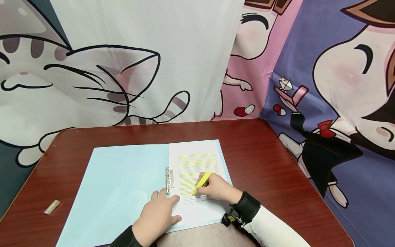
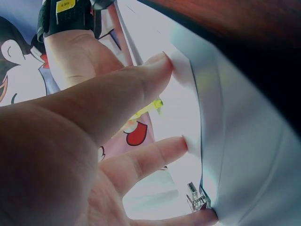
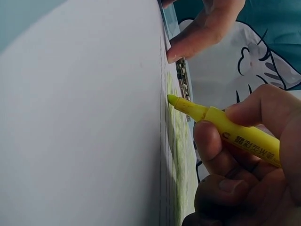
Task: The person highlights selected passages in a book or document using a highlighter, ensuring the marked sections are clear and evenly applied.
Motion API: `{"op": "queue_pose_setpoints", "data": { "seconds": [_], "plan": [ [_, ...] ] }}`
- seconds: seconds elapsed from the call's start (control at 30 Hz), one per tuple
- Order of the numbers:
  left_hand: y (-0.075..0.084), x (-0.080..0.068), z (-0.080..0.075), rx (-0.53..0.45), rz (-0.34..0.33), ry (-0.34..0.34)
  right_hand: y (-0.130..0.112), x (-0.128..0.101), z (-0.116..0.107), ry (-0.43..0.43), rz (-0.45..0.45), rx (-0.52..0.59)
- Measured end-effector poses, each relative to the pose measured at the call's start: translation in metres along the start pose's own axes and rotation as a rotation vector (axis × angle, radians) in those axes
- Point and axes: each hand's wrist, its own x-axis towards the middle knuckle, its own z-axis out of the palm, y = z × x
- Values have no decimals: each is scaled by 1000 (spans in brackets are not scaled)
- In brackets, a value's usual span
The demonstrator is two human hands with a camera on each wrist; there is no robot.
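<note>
A yellow highlighter [image 1: 202,183] is pinched in my right hand [image 1: 218,188], its tip down at the left end of a line of text. In the right wrist view the uncapped chisel tip of the highlighter [image 3: 225,128] meets the sheet. Most printed lines on the paper [image 1: 200,214] carry yellow marking; a few near the bottom are plain. My left hand [image 1: 158,214] rests with spread fingers across the inner edge of the light blue folder [image 1: 123,175] and the sheet. Its fingertips lie near the metal clip [image 1: 168,180], also visible in the left wrist view.
The open folder lies on a reddish-brown table [image 1: 247,147]. A small pale strip-like object [image 1: 52,207] sits at the table's left. Cartoon-printed curtains [image 1: 197,51] hang behind and to the right. A beige surface [image 1: 203,236] shows at the near edge.
</note>
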Motion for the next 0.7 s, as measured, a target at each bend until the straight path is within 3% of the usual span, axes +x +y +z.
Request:
{"op": "queue_pose_setpoints", "data": {
  "seconds": [0.37, 0.7],
  "plan": [
    [0, 1, 0, -7, -2, -4, 4, -5, -7, 18, 0, -26],
    [0, 1, 1, -7, 1, 5, 6, -9, -10, 7, 8, 25]
  ]
}}
